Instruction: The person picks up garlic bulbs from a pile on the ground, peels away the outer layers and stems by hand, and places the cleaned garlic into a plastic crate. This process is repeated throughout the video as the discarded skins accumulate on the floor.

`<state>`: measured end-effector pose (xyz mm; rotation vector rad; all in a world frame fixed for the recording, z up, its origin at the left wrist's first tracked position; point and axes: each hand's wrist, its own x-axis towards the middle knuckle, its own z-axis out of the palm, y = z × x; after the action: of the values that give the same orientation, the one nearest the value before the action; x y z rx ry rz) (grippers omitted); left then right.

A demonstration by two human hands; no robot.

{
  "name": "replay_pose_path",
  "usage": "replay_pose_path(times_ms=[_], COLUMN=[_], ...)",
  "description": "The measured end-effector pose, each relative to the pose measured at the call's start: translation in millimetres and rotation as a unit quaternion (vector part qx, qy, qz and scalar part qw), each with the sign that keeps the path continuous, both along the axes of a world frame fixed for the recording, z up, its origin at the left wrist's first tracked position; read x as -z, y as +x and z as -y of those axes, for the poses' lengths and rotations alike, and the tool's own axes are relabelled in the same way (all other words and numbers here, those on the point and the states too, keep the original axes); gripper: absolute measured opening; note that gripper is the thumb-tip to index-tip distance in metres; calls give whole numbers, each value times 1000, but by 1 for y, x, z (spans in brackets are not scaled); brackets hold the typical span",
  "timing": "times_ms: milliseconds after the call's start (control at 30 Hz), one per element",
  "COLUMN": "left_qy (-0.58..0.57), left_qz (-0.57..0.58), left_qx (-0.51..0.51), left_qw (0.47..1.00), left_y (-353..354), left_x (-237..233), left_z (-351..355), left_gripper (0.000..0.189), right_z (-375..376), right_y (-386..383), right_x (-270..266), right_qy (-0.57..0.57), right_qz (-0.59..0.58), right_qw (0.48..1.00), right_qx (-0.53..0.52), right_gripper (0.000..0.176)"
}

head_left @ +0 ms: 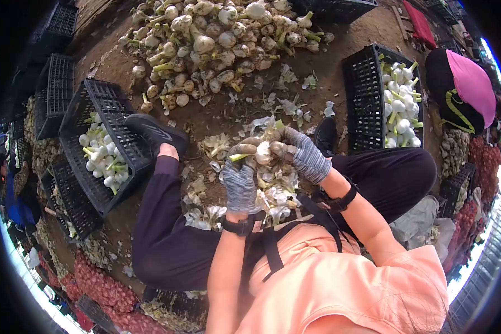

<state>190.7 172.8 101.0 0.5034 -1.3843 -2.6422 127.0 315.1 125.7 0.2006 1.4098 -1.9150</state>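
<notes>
- The garlic bulb (263, 153) is held between the two hands, which are brought close together in front of the body; its green stalk (238, 157) is pointed out past the left fingers.
- By the gloved left hand (241, 175), the bulb is gripped at its stalk side; by the gloved right hand (306, 157), it is pinched from the opposite side. Whether a flap of skin is also caught by the right fingertips cannot be told.
- The step appears to be the stripping of outer skin. The bulb is best steadied by the left hand, with only light pressure, so that cloves are not bruised.
- Loose layers are best lifted at an edge and drawn around the bulb by the right thumb; a hard tug could split the head.
- The stalk should be kept unbent, as it could be snapped.
- Skins are best dropped onto the shed skins (279, 199) below the hands, well apart from the white bulbs (103, 155) left of the hands and the crate (363, 100) to their right.
</notes>
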Motion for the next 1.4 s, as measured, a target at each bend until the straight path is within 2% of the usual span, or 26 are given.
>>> replay_pose_path(times_ms=[33, 67, 133, 167, 267, 367, 400, 467, 533, 600, 667, 733, 800, 833, 867, 900, 933, 1000, 1033, 1067, 1133, 1167, 1233, 1267, 1333, 1400], left_qy=[-8, -7, -61, -61, -98, 43, 43, 14, -21, -58, -211, -72, 127, 159, 212, 253, 293, 301, 251, 199, 70, 81, 127, 193, 232, 249], left_qz=[-6, -6, -7, -9, -10, 9, 9, 26, 24, 21, -26, 69, 99, 86, 65, 88, 113, 76, 29, -18, -59, -49, -48, -29, 24, 24], left_qx=[0, 1, 17, 18, 26, 3, 3, -5, -4, -4, -4, -26, -60, -64, -72, -116, -161, -210, -262, -311, -446, -449, -424, -385, -317, -198], left_qw=[1000, 1000, 998, 998, 995, 999, 999, 1000, 999, 998, 977, 995, 985, 981, 972, 956, 936, 927, 932, 929, 890, 888, 896, 902, 919, 948], left_y=[-1, 0, -1, -1, -2, -4, -4, -5, -7, -8, -9, -5, -3, -5, -8, -9, -10, -15, -16, -15, -15, -13, -19, -19, -27, -36], left_x=[2, 4, 5, 5, 3, -2, -3, -3, 0, 1, 0, 3, 8, 5, 8, 11, 8, -9, -20, -30, -48, -53, -55, -49, -29, -13], left_z=[-1, -1, 0, 0, 0, 2, 1, 0, 0, 0, -3, 1, 7, 13, 23, 39, 57, 106, 129, 147, 168, 172, 163, 156, 136, 116], left_gripper=[16, 16, 16, 16, 15, 12, 12, 11, 11, 11, 10, 12, 17, 24, 29, 30, 30, 28, 25, 24, 27, 28, 28, 27, 26, 25], right_z=[-3, -4, -6, -6, 2, -3, -4, -4, -3, 3, 13, 13, 10, 10, 9, 6, 4, 0, -1, 5, 7, 12, 28, 30, 30, 24], right_y=[-2, -2, -2, -4, -7, -2, -1, -2, -3, -2, 8, 4, 0, -7, -15, -25, -34, -63, -78, -96, -129, -147, -183, -202, -240, -271], right_x=[0, 5, 18, 17, 22, 11, 9, 4, 2, 3, 6, 10, 34, 45, 59, 73, 87, 111, 116, 122, 140, 142, 148, 158, 195, 241], right_qy=[74, 75, 166, 171, 140, 49, 6, 10, -7, 28, 158, 115, 103, 182, 180, 131, 78, 91, 73, 121, 85, 85, 130, 131, 138, 119], right_qz=[-70, -70, -299, -128, -148, -38, 10, 17, 28, 61, -248, -210, -153, -221, -226, -73, 85, 132, 99, 139, 163, 161, 169, 169, 247, 256], right_qw=[994, 994, 939, 975, 977, 997, 1000, 999, 999, 998, 956, 971, 982, 955, 954, 988, 993, 985, 990, 980, 974, 975, 945, 944, 898, 894], right_qx=[-35, -34, -38, -55, -64, -47, -25, -33, 26, 11, -4, 6, -33, -77, -75, -27, 21, 60, 62, 78, 128, 131, 248, 252, 336, 348], right_gripper=[23, 23, 26, 28, 27, 23, 22, 19, 21, 22, 23, 22, 22, 21, 21, 20, 19, 20, 28, 41, 45, 45, 46, 46, 49, 46])
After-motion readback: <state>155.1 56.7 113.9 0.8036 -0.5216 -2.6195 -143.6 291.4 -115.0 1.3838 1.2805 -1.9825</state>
